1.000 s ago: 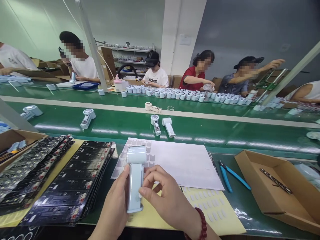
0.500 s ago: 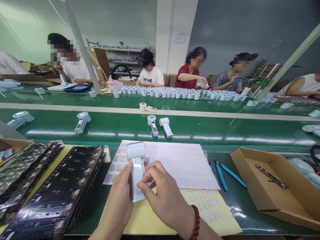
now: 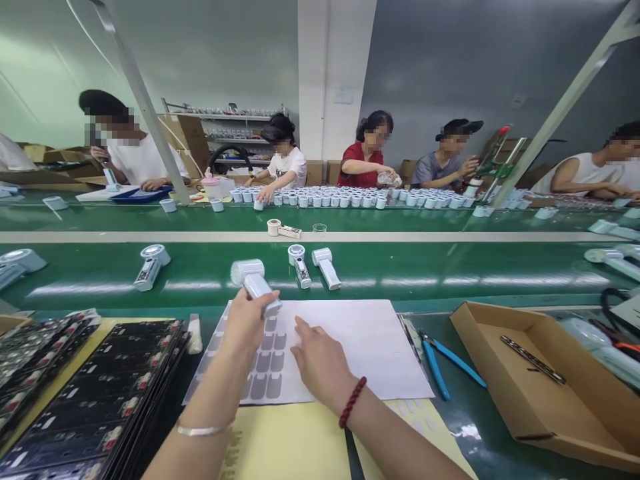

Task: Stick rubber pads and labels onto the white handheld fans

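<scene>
My left hand is closed round the handle of a pale blue handheld fan, lifted over the near edge of the green conveyor with its round head up and to the left. Over a white sheet with rows of grey stickers hovers my right hand, nothing in it, its fingers stretched out and apart. Whether its fingertips touch the paper I cannot tell. Two more fans lie on the belt just beyond: one with its circuit board showing and one face down.
Stacks of black panels lie at left. Blue-handled nippers and a cardboard box with a thin strip inside are at right. Yellow sticker backing lies in front. Across the conveyor, several co-workers sit behind rows of cups.
My left hand has carried the fan forward and left, toward the belt. My right hand has come off the fan and opened over the sheet. A co-worker's hand now reaches to the cups.
</scene>
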Demonstrator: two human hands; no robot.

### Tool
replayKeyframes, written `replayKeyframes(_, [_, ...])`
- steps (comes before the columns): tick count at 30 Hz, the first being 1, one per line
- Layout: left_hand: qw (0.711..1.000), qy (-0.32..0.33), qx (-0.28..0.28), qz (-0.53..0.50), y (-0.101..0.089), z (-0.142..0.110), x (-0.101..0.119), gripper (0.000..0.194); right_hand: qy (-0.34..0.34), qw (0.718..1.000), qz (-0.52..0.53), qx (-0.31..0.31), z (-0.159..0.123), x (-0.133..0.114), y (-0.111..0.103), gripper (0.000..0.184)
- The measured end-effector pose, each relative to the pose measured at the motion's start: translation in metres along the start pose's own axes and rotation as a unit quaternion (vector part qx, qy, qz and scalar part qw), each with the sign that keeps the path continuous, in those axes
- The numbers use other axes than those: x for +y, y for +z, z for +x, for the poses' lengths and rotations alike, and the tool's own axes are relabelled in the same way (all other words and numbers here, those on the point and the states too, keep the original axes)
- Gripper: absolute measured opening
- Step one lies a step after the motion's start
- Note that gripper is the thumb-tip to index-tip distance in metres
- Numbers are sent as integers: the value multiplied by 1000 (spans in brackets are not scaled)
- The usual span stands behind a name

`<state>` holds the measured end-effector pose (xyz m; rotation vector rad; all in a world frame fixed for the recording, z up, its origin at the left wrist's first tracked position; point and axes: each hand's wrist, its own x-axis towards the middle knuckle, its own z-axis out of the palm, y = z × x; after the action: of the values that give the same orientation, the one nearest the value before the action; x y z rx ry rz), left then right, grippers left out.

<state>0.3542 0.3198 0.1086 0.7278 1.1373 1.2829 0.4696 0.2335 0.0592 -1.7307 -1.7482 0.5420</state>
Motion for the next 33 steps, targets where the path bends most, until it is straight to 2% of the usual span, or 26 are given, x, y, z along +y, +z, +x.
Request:
replayKeyframes(2, [999, 21, 29, 32, 14, 32, -2, 20, -20, 999, -34, -17, 5, -3, 9, 56])
replayKeyframes(4, [996, 31, 53, 69, 25, 62, -5, 26, -32, 997, -60, -28, 10, -7, 16, 56])
replayKeyframes(7, [987, 35, 78, 133, 34, 93, -8, 35, -35, 996, -80, -22, 14, -8, 22, 54])
replayKeyframes(10, [973, 53, 93, 207, 37, 108, -6, 42, -33, 997, -66, -1, 16, -5, 24, 50])
replayKeyframes(13, [951, 95, 88, 282, 46, 111, -5, 49, -35, 999, -37, 14, 16, -2, 25, 50])
replayKeyframes(16, [934, 98, 26, 344, 65, 110, -10, 43, -30, 999, -25, 17, 14, -2, 26, 57])
replayKeyframes(20, [925, 6, -47, 377, 91, 108, -22, 31, 8, 1000, -15, 15, 14, -4, 28, 68])
replayKeyframes(23, [938, -61, -71, 334, 97, 105, -24, 32, 24, 999, 25, 15, 15, -1, 29, 70])
replayKeyframes(26, [960, -103, -107, 236, 92, 93, -15, 32, 25, 997, 69, 30, 17, 3, 29, 67])
replayKeyframes(28, [972, -108, -132, 159, 86, 76, -6, 27, 29, 992, 115, 46, 19, 5, 29, 63])
replayKeyframes(30, [981, -90, -151, 86, 76, 50, 1, 18, 35, 983, 171, 61, 21, 7, 30, 57])
replayKeyframes(33, [984, -47, -174, -7, 51, -6, 5, 11, 37, 961, 264, 80, 25, 12, 32, 46])
